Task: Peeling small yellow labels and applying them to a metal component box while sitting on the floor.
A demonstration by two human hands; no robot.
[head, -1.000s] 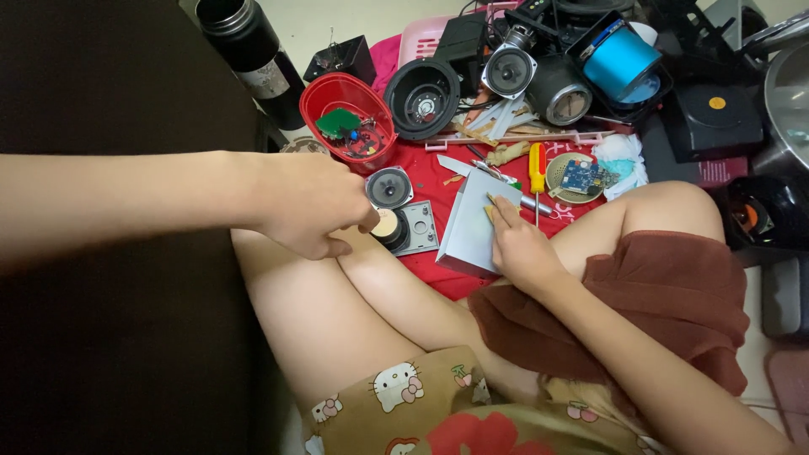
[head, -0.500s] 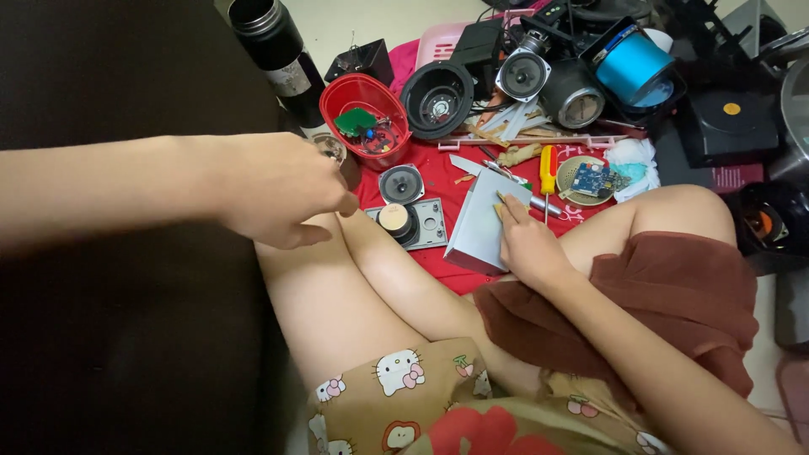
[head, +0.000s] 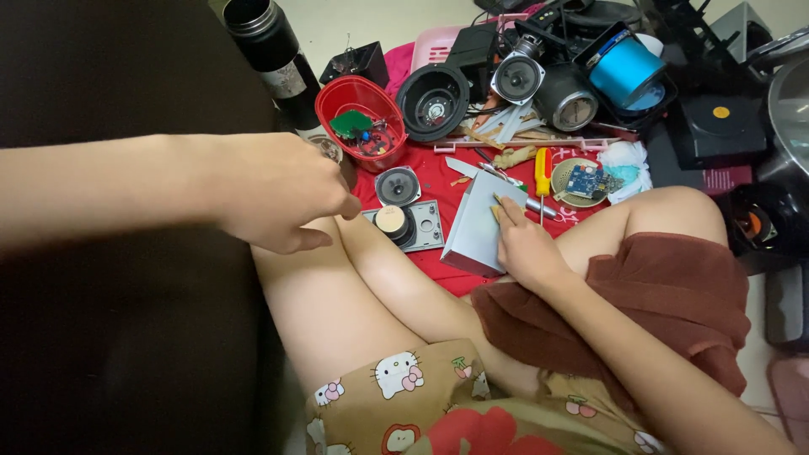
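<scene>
Under the right fingers (head: 506, 212): grey panel (head: 474, 229).

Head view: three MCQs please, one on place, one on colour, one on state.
1. Where does the right hand rest?
A. on the grey panel
B. in the red bowl
C. on the black flask

2. What colour is the screwdriver handle?
A. green
B. yellow and red
C. white

3. How is the left hand?
A. flat, palm up
B. wrapped round the flask
C. fingers curled, held near the bowl

Key: 1 A, its fingers lie on the panel's upper edge. 2 B, yellow grip with red ends, lying on the red cloth. 3 C, the fist is loosely closed beside the bowl; what it pinches, if anything, is hidden.
</scene>
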